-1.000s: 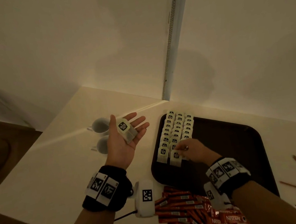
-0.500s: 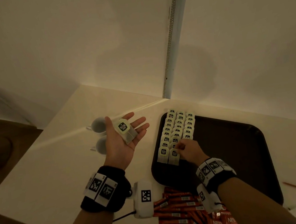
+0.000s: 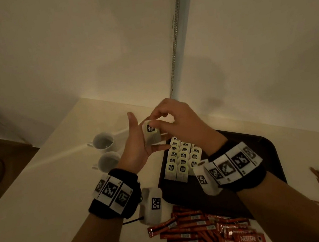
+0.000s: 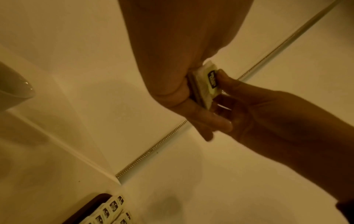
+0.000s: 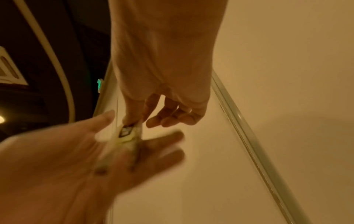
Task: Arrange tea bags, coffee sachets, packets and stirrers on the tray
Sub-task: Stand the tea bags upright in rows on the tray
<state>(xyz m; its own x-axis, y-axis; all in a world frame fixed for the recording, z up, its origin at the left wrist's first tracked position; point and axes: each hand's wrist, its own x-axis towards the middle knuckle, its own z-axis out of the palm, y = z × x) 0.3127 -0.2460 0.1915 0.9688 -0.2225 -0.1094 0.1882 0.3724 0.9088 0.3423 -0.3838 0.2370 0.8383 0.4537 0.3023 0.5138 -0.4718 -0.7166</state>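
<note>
The small stack of tea bags, light, soft and apt to slide apart, lies in the spread left hand above the tray, right hand pinching the top one's upper edge, the sensible hold.

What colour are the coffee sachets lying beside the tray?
The coffee sachets are red with small pale labels, clearest in the head view.

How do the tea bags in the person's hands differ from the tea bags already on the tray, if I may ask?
The tea bags in the hands are a small stack held above the table; the tea bags on the tray lie in three overlapping rows. The left hand cradles the stack and the right hand pinches its top bag; the rows are untouched. Both show the same dark label.
</note>
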